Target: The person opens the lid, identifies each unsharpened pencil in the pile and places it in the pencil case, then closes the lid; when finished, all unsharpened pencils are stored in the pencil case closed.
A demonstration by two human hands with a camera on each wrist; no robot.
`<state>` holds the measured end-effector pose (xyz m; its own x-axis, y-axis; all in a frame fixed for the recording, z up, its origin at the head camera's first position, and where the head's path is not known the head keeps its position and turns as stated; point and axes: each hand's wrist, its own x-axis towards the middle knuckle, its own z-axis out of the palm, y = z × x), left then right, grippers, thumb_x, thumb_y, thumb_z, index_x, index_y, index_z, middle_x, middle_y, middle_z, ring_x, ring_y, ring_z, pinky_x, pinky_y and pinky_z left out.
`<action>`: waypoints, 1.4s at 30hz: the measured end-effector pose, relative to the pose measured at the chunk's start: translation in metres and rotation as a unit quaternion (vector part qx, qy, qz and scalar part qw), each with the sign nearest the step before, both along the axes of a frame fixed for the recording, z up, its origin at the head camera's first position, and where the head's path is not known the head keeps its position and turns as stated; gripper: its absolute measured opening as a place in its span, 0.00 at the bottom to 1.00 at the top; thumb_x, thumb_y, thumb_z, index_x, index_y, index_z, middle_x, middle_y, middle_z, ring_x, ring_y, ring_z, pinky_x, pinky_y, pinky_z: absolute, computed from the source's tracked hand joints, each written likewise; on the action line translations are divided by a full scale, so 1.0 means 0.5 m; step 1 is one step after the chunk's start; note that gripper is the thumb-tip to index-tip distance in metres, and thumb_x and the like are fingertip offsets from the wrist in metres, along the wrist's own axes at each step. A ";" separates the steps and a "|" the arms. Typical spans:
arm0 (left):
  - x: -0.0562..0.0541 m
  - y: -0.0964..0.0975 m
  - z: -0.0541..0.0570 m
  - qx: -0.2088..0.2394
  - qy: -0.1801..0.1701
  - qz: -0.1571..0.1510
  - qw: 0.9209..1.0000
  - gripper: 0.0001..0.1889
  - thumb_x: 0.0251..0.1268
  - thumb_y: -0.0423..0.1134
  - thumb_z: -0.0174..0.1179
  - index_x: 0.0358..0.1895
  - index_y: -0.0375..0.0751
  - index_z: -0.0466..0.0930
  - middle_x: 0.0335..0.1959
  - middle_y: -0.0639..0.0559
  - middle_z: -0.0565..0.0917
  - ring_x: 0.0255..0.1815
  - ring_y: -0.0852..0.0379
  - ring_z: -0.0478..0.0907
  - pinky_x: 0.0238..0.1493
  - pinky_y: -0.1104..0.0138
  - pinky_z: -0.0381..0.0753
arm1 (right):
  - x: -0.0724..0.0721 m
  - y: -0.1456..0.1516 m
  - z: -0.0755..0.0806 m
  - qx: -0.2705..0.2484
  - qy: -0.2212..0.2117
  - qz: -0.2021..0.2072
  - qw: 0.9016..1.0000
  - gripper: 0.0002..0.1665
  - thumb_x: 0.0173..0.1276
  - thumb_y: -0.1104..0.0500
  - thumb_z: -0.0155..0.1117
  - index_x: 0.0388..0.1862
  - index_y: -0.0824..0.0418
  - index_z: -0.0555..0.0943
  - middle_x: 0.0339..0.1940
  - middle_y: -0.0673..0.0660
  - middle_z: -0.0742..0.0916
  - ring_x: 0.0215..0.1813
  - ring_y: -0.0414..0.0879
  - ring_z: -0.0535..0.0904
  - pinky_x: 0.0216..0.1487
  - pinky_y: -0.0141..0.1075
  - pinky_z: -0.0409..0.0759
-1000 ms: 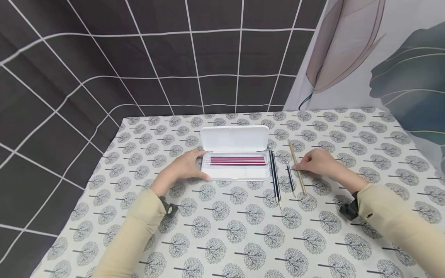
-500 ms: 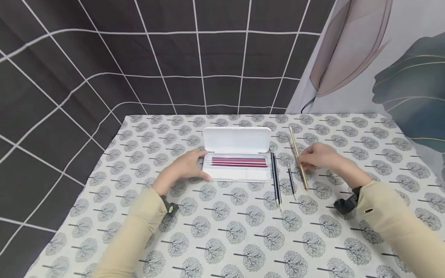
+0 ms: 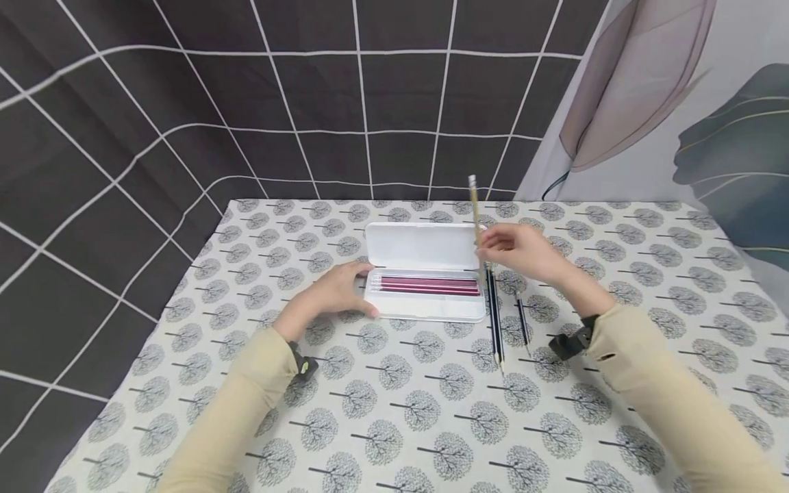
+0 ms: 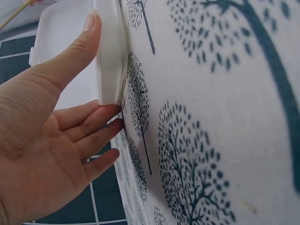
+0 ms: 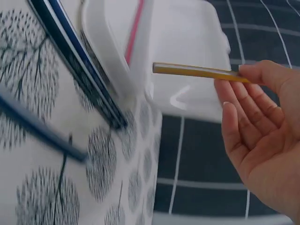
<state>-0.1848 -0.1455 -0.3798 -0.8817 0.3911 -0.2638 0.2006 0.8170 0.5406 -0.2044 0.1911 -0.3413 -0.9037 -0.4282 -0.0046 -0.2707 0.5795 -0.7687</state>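
Note:
A white pencil case [image 3: 425, 318] stands on the table with its lid [image 3: 425, 245] raised at the back. Several dark pink pencils [image 3: 431, 285] lie side by side in its rear half. My left hand [image 3: 335, 291] holds the case's left end, thumb at the front corner and fingers at the back one. Between thumb and fingertips my right hand [image 3: 524, 252] pinches a gold pencil [image 5: 197, 71], nearly upright above the case's right end. Dark pencils [image 3: 495, 318] lie along the right side of the case. A shorter dark pencil [image 3: 522, 320] lies farther right.
A white tablecloth [image 3: 394, 418] with grey tree prints covers the table. Behind it hangs a dark curtain [image 3: 320, 96] with a white grid. A pale leaf-patterned curtain [image 3: 647, 150] hangs at the back right.
My right hand has lifted the gold pencil off the table, turned it upright and carried it left to the case. My left hand keeps its place on the case.

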 end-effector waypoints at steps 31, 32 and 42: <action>0.006 -0.001 -0.002 0.006 0.009 -0.009 1.000 0.53 0.32 0.54 0.76 0.66 0.35 0.63 0.65 0.40 0.68 0.67 0.43 0.63 0.69 0.50 0.59 | 0.018 -0.079 -0.065 0.143 0.125 0.176 0.966 0.06 0.57 0.62 0.67 0.35 0.61 0.85 0.31 0.51 0.87 0.32 0.38 0.81 0.39 0.31 0.82; 0.004 -0.001 -0.001 0.007 0.009 -0.012 1.000 0.54 0.32 0.54 0.76 0.67 0.35 0.62 0.66 0.39 0.68 0.67 0.42 0.63 0.69 0.50 0.59 | 0.018 -0.074 -0.062 0.138 0.132 0.174 0.966 0.07 0.58 0.62 0.67 0.36 0.62 0.85 0.32 0.52 0.87 0.33 0.39 0.81 0.39 0.32 0.82; -0.036 -0.014 0.018 0.110 0.043 0.056 0.991 0.46 0.58 0.55 0.61 0.74 0.40 0.46 0.69 0.42 0.63 0.68 0.45 0.63 0.68 0.49 0.61 | -0.005 -0.005 -0.017 0.056 0.136 0.043 0.988 0.10 0.62 0.60 0.64 0.41 0.63 0.83 0.32 0.54 0.87 0.31 0.41 0.79 0.34 0.28 0.80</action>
<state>-0.2026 -0.1527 -0.3705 -0.9382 0.3296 -0.1058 0.1684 0.7015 0.6925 -0.2070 0.1884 -0.3500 -0.8383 -0.5139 0.1822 -0.5106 0.6227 -0.5929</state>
